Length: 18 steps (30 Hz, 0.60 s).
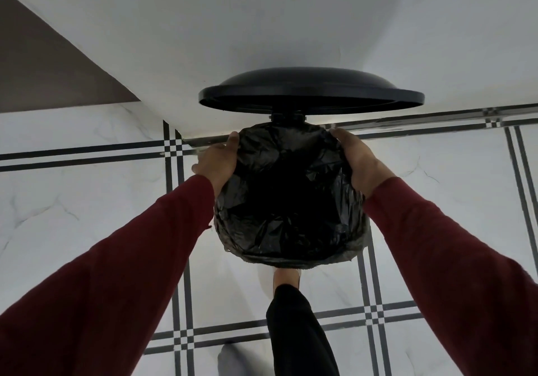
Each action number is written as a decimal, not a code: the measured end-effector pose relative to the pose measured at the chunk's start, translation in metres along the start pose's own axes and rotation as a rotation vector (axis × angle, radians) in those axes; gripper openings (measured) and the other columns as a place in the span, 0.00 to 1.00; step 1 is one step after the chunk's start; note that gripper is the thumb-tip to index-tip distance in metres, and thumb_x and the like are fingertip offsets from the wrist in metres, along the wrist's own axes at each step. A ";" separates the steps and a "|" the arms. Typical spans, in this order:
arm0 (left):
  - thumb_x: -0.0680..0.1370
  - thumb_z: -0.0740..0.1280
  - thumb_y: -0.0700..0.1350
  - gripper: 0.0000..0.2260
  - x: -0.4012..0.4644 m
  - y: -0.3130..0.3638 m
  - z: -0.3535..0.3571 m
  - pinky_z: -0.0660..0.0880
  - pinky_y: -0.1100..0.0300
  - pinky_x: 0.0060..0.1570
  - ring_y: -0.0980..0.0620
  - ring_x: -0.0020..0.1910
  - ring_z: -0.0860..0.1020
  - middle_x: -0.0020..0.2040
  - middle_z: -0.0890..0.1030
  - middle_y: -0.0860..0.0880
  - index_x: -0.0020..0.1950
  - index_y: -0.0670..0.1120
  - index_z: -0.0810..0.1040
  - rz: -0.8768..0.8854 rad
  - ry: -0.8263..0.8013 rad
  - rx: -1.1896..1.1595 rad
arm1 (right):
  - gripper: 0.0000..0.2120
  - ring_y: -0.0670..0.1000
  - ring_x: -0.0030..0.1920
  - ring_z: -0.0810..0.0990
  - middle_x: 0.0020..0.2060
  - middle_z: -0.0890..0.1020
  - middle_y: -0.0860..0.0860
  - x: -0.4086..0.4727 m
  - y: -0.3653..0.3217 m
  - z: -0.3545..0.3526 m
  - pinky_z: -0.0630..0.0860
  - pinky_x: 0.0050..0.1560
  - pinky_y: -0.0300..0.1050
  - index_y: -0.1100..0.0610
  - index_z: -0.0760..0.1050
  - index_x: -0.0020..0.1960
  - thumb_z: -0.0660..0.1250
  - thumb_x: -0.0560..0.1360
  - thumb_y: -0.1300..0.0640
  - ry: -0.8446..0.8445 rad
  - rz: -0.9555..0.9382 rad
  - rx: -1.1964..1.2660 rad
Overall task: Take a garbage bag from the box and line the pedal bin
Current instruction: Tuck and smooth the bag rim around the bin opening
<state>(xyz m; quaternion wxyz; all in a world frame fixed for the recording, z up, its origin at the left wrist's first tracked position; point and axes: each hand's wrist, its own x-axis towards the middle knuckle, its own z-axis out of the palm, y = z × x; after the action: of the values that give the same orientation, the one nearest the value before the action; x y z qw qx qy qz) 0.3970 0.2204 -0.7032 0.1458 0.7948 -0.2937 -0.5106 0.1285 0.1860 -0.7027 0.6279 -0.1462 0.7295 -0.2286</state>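
Floor (87, 215) of striped marble tiles meets white wall (262, 11).

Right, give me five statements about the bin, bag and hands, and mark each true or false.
1. The bin lid stands raised. True.
2. The garbage bag is white. False: it is black.
3. The left hand and the right hand are at opposite sides of the bin's rim. True.
4. The bag lies on the floor beside the bin. False: it is folded over the bin's rim.
5. A foot is at the bin's base. True.
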 end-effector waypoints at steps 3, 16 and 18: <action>0.83 0.54 0.65 0.31 -0.001 0.005 -0.001 0.68 0.46 0.73 0.41 0.71 0.74 0.71 0.77 0.39 0.72 0.43 0.76 0.009 -0.033 -0.024 | 0.40 0.63 0.59 0.83 0.59 0.85 0.58 0.003 -0.006 0.000 0.78 0.66 0.57 0.57 0.82 0.64 0.68 0.63 0.29 0.063 -0.010 -0.259; 0.79 0.58 0.70 0.34 -0.007 0.002 -0.004 0.70 0.47 0.72 0.44 0.67 0.77 0.69 0.79 0.43 0.72 0.45 0.76 -0.089 -0.075 -0.171 | 0.15 0.56 0.35 0.84 0.39 0.85 0.56 -0.003 -0.003 -0.006 0.82 0.43 0.46 0.59 0.82 0.45 0.66 0.77 0.48 -0.076 0.014 0.146; 0.79 0.59 0.69 0.31 -0.014 -0.003 -0.009 0.72 0.48 0.71 0.44 0.65 0.79 0.66 0.81 0.45 0.70 0.48 0.78 -0.153 -0.145 -0.349 | 0.13 0.54 0.33 0.83 0.37 0.84 0.55 -0.012 -0.009 -0.015 0.81 0.39 0.43 0.57 0.81 0.44 0.65 0.76 0.49 -0.118 0.054 0.104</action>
<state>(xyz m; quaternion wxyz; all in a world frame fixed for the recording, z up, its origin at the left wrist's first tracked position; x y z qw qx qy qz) 0.4017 0.2305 -0.6911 0.2207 0.7387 -0.1490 -0.6192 0.1152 0.1870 -0.6863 0.6823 -0.1069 0.6821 -0.2403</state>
